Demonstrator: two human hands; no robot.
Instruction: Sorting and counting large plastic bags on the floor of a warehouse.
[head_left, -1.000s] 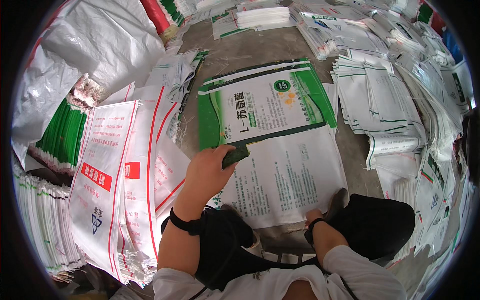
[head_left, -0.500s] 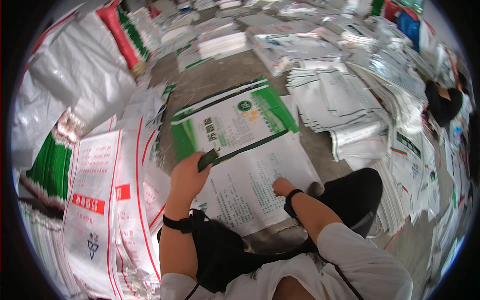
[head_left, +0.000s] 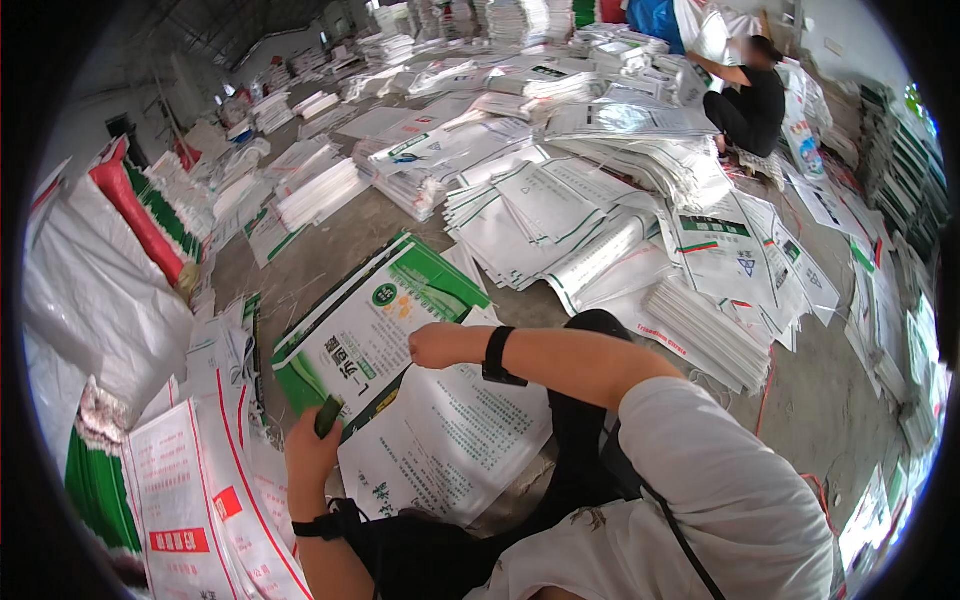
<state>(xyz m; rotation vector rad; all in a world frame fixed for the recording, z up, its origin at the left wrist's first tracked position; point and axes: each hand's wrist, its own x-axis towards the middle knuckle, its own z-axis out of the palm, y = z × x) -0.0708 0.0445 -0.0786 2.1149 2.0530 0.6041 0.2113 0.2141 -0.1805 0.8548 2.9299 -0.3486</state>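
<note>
Head view: a flat green-and-white printed sack [head_left: 345, 335] lies slanted on the floor [head_left: 830, 400], a white lettered panel [head_left: 450, 440] on its near side. The left hand [head_left: 311, 447] curls closed around a dark green block [head_left: 327, 417]; the right hand [head_left: 438, 346] is bunched over the sack, its hold unclear.

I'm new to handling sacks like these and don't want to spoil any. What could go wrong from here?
The right hand is curled at the white printed sheet; an uneven pull might crease it.
The left hand grips a dark green object by the green-and-white sack, whose edge it could snag.
Red-striped sacks lie close to that hand and might get knocked.
</note>
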